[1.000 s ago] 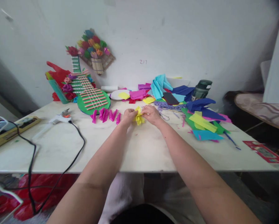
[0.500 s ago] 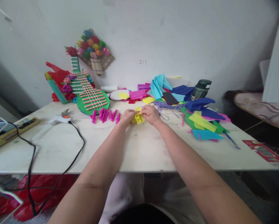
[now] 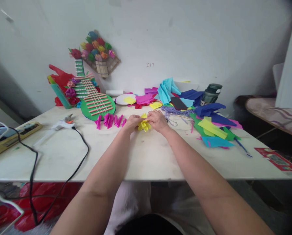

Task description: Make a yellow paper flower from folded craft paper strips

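The left hand (image 3: 133, 121) and right hand (image 3: 158, 120) pinch the yellow paper (image 3: 144, 126) between them, fingertips at its two sides, over the middle of the desk (image 3: 151, 160). Its ruffled folds spread outward; the visible part runs slightly longer from the wall (image 3: 136, 39) side toward the person, one frilled end pointing nearer. Fingers hide the rest. Pink pieces (image 3: 108, 120) lie left of the left hand, mostly lengthwise toward the wall; purple yarn (image 3: 179, 111) lies beyond the right hand.
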Action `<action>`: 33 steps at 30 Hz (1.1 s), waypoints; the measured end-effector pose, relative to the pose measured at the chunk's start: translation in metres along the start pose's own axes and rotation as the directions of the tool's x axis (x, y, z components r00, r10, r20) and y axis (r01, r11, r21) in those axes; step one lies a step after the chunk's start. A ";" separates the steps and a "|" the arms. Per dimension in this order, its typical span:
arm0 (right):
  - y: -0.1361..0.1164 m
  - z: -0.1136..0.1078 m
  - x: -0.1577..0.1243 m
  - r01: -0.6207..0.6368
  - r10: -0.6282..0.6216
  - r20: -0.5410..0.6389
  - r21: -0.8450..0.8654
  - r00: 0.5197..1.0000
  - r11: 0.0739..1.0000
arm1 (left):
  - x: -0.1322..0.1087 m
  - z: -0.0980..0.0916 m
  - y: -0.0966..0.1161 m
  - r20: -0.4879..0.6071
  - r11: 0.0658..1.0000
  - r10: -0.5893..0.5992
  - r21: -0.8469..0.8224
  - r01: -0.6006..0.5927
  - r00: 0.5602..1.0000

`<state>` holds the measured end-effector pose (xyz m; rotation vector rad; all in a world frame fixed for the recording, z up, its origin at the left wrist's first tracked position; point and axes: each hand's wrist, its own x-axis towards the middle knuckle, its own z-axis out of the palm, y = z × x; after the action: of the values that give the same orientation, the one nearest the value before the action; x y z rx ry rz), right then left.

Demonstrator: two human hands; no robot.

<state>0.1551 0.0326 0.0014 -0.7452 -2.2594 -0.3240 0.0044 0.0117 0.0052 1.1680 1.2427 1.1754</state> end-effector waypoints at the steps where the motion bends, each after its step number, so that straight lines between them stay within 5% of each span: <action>1: 0.000 0.000 0.000 0.000 0.000 0.001 -0.001 1.000 1.000 | 0.000 0.000 0.000 -0.006 1.000 0.008 -0.003 -0.008 1.000; 10: -0.001 -0.002 0.001 -0.015 0.015 0.000 0.011 1.000 1.000 | 0.010 -0.002 -0.008 0.010 0.981 -0.033 -0.189 0.034 0.999; 33: -0.001 0.001 0.000 -0.025 0.025 -0.011 0.004 1.000 1.000 | 0.009 0.003 -0.012 0.044 0.985 0.100 -0.147 -0.093 0.994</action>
<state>0.1539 0.0317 0.0003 -0.7671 -2.2380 -0.3113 0.0068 0.0201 -0.0073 1.1533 1.0539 1.2776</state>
